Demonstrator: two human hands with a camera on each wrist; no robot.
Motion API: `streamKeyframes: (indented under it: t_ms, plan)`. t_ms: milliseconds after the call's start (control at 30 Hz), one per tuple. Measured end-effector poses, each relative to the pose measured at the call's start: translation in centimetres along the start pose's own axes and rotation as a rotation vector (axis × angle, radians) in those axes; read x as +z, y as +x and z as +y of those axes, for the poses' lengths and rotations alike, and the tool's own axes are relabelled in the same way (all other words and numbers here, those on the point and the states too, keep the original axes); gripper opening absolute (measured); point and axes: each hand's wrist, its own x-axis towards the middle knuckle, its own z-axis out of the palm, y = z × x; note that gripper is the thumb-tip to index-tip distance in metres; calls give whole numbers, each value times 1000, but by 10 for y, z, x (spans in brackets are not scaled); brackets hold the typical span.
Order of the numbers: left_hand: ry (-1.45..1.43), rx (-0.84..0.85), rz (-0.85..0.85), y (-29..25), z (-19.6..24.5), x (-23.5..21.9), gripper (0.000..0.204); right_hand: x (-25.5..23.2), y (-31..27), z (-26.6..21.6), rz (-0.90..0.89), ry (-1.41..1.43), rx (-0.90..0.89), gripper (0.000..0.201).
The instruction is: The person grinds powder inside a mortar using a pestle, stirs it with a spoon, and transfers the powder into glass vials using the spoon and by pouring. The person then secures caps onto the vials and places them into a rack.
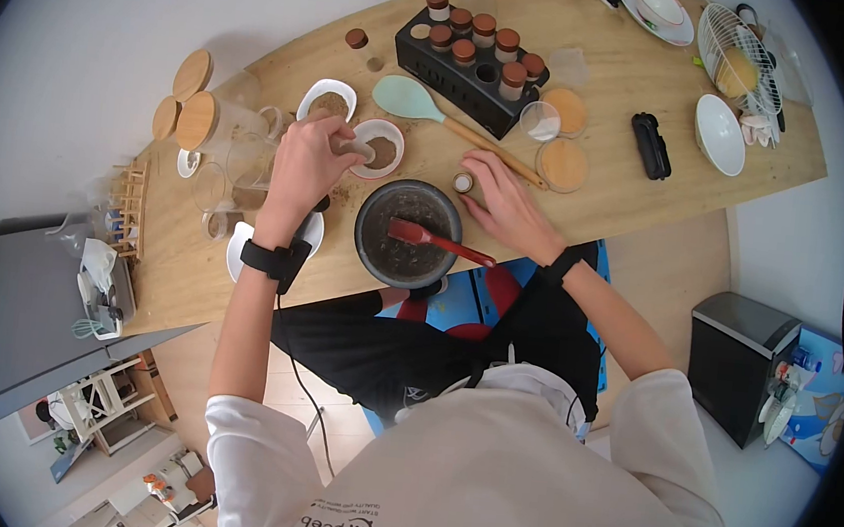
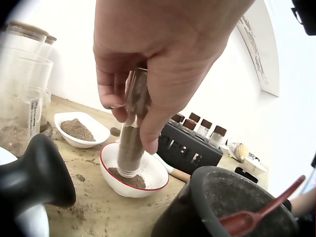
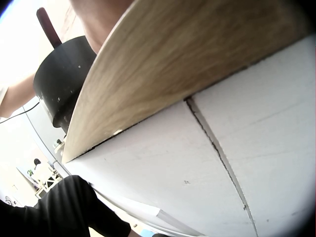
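My left hand point(image 1: 302, 165) pinches a small glass spice jar point(image 2: 132, 143) of brown powder. The jar points mouth down, its neck right over a red-rimmed white bowl point(image 2: 109, 174) with brown powder in it. My right hand point(image 1: 507, 209) is low at the table's near side, thumb and fingers around a small cap point(image 1: 463, 182) with a pale round middle. In the right wrist view only part of that hand point(image 3: 106, 17) shows. Between the hands stands a dark stone mortar point(image 1: 363, 243) with a red spatula-like scoop point(image 1: 434, 240) resting in it.
Behind are a black rack point(image 1: 449, 73) of brown-capped spice jars and a mint-green spatula point(image 1: 406, 98). A second powder bowl point(image 2: 101, 132), wooden-lidded glass jars point(image 1: 198, 122) and a black pestle point(image 2: 37, 173) stand left. Two round lids point(image 1: 562, 165) lie right.
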Motion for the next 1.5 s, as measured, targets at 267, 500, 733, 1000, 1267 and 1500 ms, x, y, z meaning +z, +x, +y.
streamKeyframes:
  t_ms: [267,500,733,1000,1267,1500]
  plan:
    - [-125,-119,14,4,6,4,38,1,1,1,26,-41,-36,52]
    - [-214,-124,80,1,-2,10,41,-2,0,-1,-10,-29,9,53]
    - [-247,-167,231,-6,1,22,54,-1,1,0,-5,-39,-2,52]
    - [-261,-127,343,-8,11,30,55,-1,1,-1,-3,-51,-5,52]
    - [-277,-145,390,-11,12,43,54,0,1,-1,-4,-52,-3,51]
    - [-377,-185,455,-13,11,44,55,-1,1,-2,-14,-55,0,52]
